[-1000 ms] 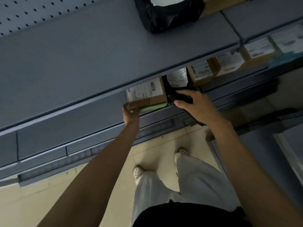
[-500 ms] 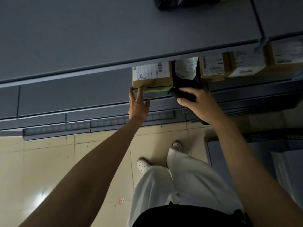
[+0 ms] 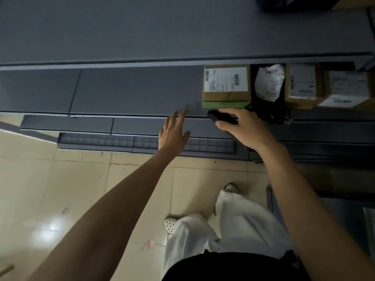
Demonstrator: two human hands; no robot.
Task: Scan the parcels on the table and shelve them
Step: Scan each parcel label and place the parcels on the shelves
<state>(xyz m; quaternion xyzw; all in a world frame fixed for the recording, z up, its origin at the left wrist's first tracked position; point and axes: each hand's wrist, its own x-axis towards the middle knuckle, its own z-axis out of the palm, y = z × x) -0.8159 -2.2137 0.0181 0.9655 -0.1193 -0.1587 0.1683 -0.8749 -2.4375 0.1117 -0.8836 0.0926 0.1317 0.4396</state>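
Note:
A cardboard parcel (image 3: pixel 226 86) with a white label and a green strip stands on the grey shelf (image 3: pixel 132 92), at the left end of a row. My left hand (image 3: pixel 174 132) is spread, fingers straight, left of and below the parcel, apart from it and holding nothing. My right hand (image 3: pixel 243 128) grips a black scanner (image 3: pixel 221 118) just below the parcel's front edge. To the right of the parcel stands a black bag parcel (image 3: pixel 267 86) with a crumpled white label, then two more cardboard parcels (image 3: pixel 302 86) (image 3: pixel 347 88).
A deeper grey shelf board (image 3: pixel 162 29) juts out above, with a black bag (image 3: pixel 292 3) at its far right. Lower shelf edges (image 3: pixel 146 142) run below my hands. Beige tiled floor (image 3: pixel 60 189) lies underneath, with my legs and white shoes in view.
My left hand has let go of the cardboard parcel, which now rests on the shelf, and has drawn back down and to the left. The right hand stays on the scanner.

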